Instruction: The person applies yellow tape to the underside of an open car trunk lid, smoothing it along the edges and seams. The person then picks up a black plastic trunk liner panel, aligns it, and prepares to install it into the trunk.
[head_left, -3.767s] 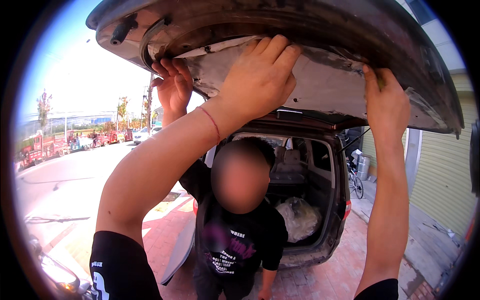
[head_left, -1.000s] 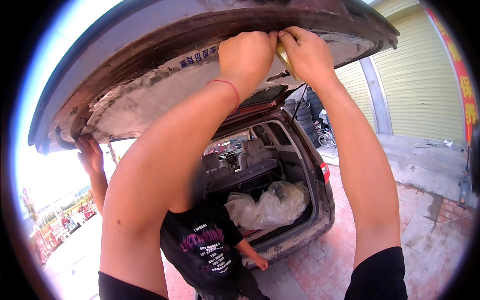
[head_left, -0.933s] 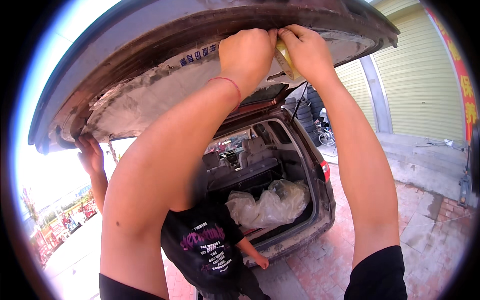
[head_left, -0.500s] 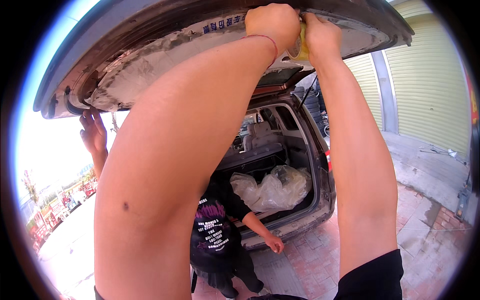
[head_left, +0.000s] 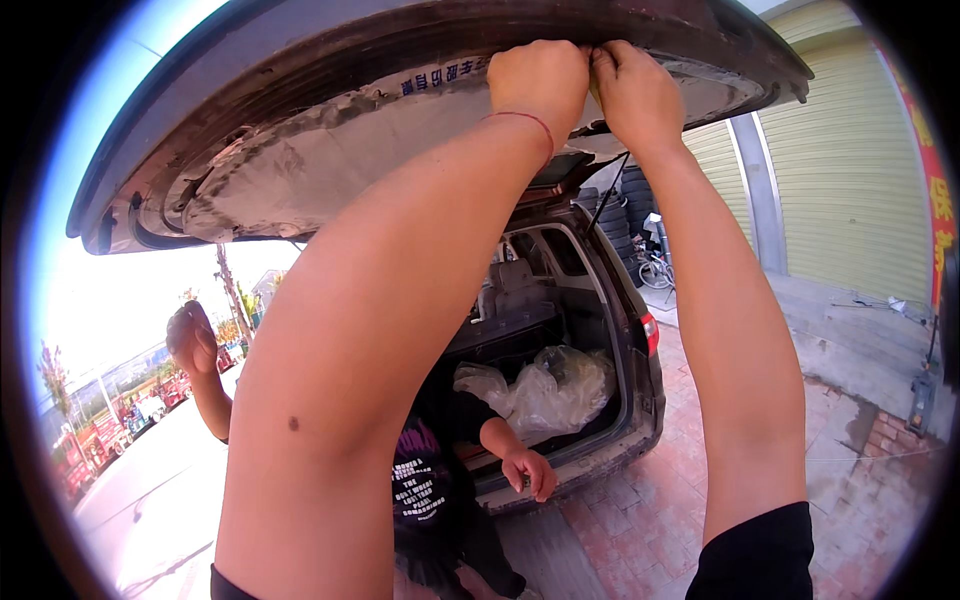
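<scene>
Both my arms reach up to the lower edge of a raised brown car tailgate point(head_left: 330, 110). Closed like a fist, my left hand point(head_left: 540, 85) presses near that edge; what its fingers grip is hidden. Close beside it, my right hand point(head_left: 640, 98) is closed, thumb and fingertips almost touching the left hand. A sliver of a yellow roll of tape point(head_left: 597, 90) shows between the hands, against the right palm, mostly covered. Crinkled greyish plastic film point(head_left: 300, 180) with blue print covers the tailgate's inner panel.
Another person in a black printed shirt point(head_left: 425, 480) stands below my left arm, one hand point(head_left: 192, 338) raised. Clear plastic sheeting point(head_left: 560, 395) lies in the open boot. Stacked tyres point(head_left: 615, 215), a bicycle point(head_left: 655, 270) and a roller shutter point(head_left: 850, 180) are behind.
Both hands sit a little lower in the picture, and the tape roll is now more hidden. The other person's raised hand has come away from the tailgate's left end.
</scene>
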